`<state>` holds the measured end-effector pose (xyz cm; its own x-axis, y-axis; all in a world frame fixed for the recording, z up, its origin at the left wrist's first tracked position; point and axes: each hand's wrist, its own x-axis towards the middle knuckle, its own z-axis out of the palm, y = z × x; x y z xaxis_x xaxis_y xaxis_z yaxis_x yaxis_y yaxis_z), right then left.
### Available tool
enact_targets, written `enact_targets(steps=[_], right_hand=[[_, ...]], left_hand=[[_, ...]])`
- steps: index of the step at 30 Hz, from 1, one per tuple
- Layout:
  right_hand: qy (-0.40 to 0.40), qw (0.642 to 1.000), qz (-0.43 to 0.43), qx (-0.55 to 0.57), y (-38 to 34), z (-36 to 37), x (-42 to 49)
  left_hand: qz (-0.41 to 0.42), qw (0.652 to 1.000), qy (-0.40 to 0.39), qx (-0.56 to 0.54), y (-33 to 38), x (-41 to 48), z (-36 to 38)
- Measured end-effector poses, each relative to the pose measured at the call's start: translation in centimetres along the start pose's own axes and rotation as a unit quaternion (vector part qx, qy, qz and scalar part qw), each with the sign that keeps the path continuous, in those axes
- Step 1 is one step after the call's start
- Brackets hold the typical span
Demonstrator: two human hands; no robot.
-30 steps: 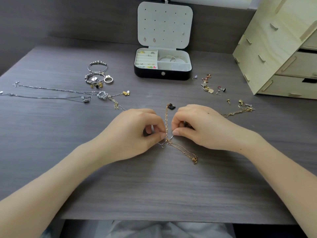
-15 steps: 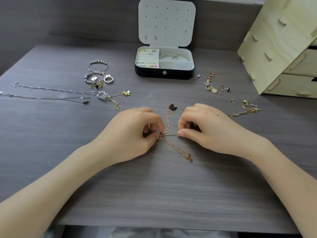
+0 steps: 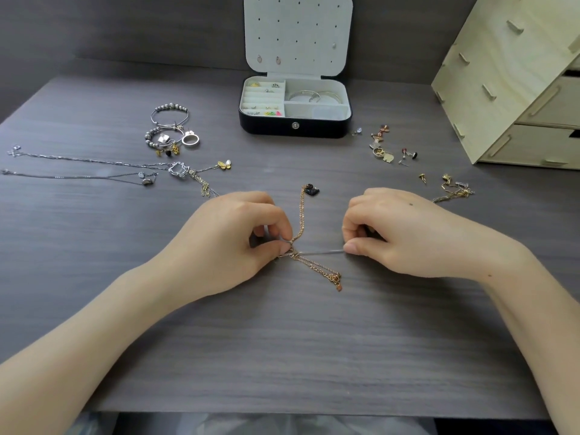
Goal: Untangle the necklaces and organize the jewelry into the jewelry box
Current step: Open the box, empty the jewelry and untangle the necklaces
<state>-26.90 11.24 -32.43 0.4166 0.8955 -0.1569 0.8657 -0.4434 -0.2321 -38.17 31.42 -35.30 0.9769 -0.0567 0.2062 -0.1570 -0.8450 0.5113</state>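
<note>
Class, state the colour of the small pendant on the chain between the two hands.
The pendant is black; head view.

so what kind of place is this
Probably a home desk or dressing table: a grey wood-grain tabletop, a pale plywood drawer unit on its right, and an open black jewelry box with a white lining.

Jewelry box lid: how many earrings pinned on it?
3. One earring at lower left of the lid, a second right beside it, a third higher, near the right edge. None look hidden.
</note>
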Motion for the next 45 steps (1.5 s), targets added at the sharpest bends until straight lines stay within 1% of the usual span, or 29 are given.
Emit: enact_targets(steps=[5,9,12,15,21,25,32,35,38,42,45], right_hand=[[0.037,0.999,-0.007,0.03,0.1,0.0,0.0],[0.119,0.991,-0.034,0.057,-0.9,0.8,0.6],[0.144,0.984,-0.049,0.088,-2.3,1.7,1.1],[0.127,0.985,-0.075,0.091,-2.9,2.4,1.2],[0.051,0.986,-0.073,0.138,-2.5,1.7,0.7],[0.004,0.986,-0.068,0.152,-2.3,1.2,0.3],[-0.037,0.984,-0.08,0.156,-1.8,0.8,0.2],[-0.027,0.976,-0.065,0.205,-1.9,0.4,0.5],[0.026,0.966,-0.033,0.254,-2.1,0.3,1.1],[0.071,0.971,0.022,0.228,-2.4,0.7,2.3],[0.079,0.975,0.063,0.2,-2.7,1.0,2.9]], left_hand=[[0.004,1.0,0.002,0.003,0.1,0.0,0.2],[-0.003,1.0,0.009,0.0,0.1,-0.1,0.3],[-0.015,1.0,0.013,-0.008,0.2,0.0,0.4],[-0.024,0.999,0.02,-0.009,0.2,0.0,0.5],[-0.032,0.998,0.055,-0.01,0.1,0.0,0.6],[-0.026,0.998,0.056,-0.007,0.0,0.0,0.6],[-0.022,0.999,0.048,-0.01,-0.1,0.0,0.6],[-0.023,0.999,0.047,-0.008,-0.1,0.0,0.5],[-0.018,0.998,0.063,0.002,0.1,-0.2,0.1],[0.021,0.995,0.095,0.016,0.3,-0.6,-0.5],[0.063,0.992,0.092,0.052,0.6,-0.7,-0.5]])
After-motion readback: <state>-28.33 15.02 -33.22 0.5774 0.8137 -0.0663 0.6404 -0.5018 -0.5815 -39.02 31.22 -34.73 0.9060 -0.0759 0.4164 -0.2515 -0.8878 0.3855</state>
